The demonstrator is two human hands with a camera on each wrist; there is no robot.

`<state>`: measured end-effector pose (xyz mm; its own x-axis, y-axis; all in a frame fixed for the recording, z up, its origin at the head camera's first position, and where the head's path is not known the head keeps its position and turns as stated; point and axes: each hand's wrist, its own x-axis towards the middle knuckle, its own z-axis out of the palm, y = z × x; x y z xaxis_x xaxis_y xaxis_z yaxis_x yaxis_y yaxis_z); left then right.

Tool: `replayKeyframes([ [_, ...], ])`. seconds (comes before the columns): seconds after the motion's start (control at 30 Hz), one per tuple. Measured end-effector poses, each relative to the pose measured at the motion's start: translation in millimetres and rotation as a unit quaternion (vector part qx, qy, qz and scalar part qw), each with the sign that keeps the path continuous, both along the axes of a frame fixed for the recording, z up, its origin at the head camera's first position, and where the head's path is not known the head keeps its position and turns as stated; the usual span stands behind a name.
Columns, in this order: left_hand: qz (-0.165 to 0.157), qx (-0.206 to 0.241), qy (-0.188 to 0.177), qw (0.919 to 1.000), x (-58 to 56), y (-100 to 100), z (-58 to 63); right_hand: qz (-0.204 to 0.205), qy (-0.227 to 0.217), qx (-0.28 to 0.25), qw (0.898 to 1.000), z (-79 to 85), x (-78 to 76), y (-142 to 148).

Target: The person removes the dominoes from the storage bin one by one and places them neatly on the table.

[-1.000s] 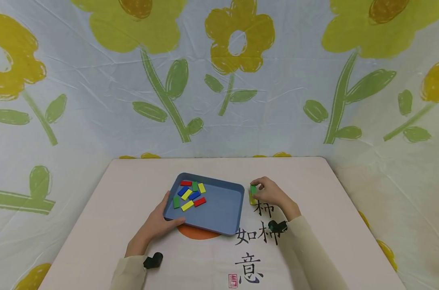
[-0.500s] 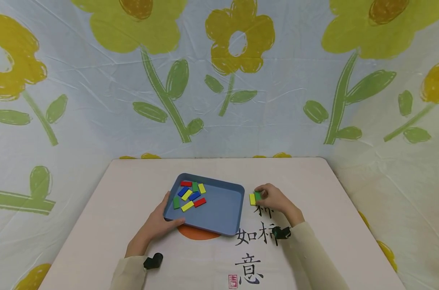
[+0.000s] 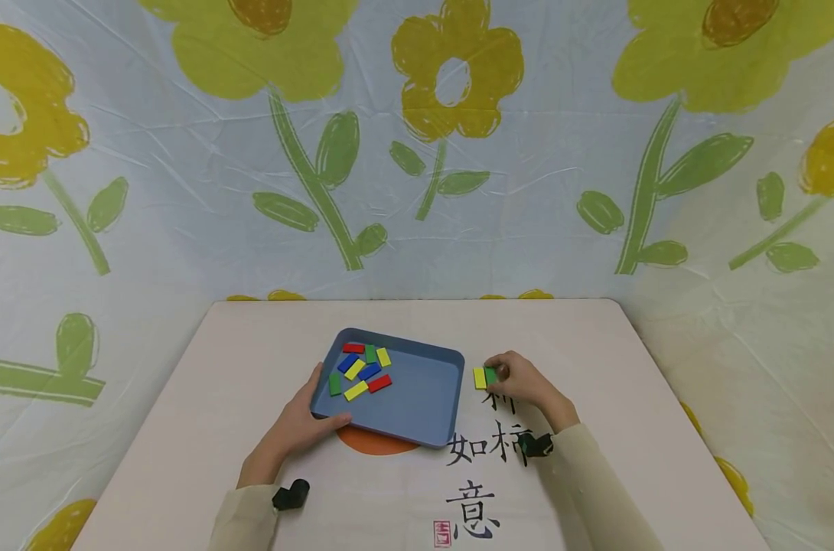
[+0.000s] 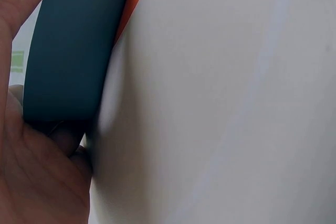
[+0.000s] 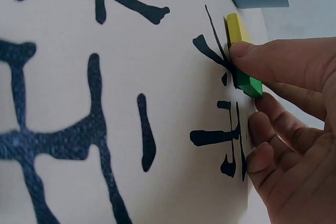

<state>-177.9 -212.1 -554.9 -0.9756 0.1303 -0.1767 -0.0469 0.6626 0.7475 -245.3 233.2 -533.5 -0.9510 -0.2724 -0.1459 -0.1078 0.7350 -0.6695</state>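
A green block (image 3: 491,375) is pinched between the thumb and fingers of my right hand (image 3: 523,379), low over the table. It lies right against the long side of a yellow block (image 3: 480,379), just right of the tray. In the right wrist view, the thumb (image 5: 244,50) lies over the seam between the yellow block (image 5: 236,24) and the green block (image 5: 250,85). My left hand (image 3: 296,421) grips the left end of the blue tray (image 3: 417,405), thumb along the near rim and fingers at the left side. The left wrist view shows the tray's outer wall (image 4: 73,51) against the palm.
Several red, blue, yellow and green blocks (image 3: 353,370) lie loosely in the tray's left half. The pale table (image 3: 265,329) bears black brush characters (image 3: 472,509), a red seal and an orange shape (image 3: 376,441) partly under the tray. A flowered cloth (image 3: 527,229) hangs behind.
My right hand has moved slightly right and nearer, bringing the green block from above the yellow one down to its right side. The left hand and tray stay put.
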Motion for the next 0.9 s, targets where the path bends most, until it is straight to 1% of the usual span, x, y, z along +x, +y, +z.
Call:
replayKeyframes([
  [0.33,0.003,-0.002,-0.005,1.0000,1.6,1.4,3.5,-0.002,0.004,0.001,1.000,0.9,1.3,-1.9],
  [0.6,0.002,-0.005,-0.006,1.0000,0.7,0.7,2.5,0.003,0.013,0.004,1.000,-0.9,0.4,-0.1],
  [0.9,0.002,-0.006,-0.006,1.0000,0.8,0.1,1.9,-0.002,0.006,0.000,1.000,-3.0,0.7,0.5],
])
